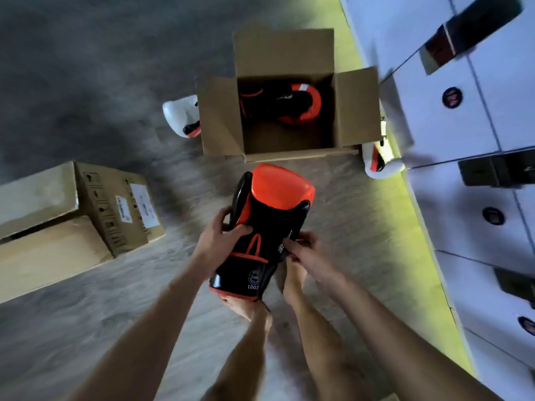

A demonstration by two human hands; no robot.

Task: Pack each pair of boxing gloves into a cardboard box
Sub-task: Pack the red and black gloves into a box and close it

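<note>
Both hands, left hand (220,235) and right hand (304,251), grip the second glove (269,224) at centre frame; next, lower it into the open box (220,117) beside its mate (289,104)

I count four boxing gloves. Two are black-and-orange: the held glove (272,215), between my left hand (218,238) and right hand (305,251), and the boxed glove (289,104) ahead of the grip. Two are white: the left white glove (181,115) and the right white glove (386,169). There are two cardboard boxes: the open box (285,53) ahead and the closed box (58,227) left of the grip.
</note>
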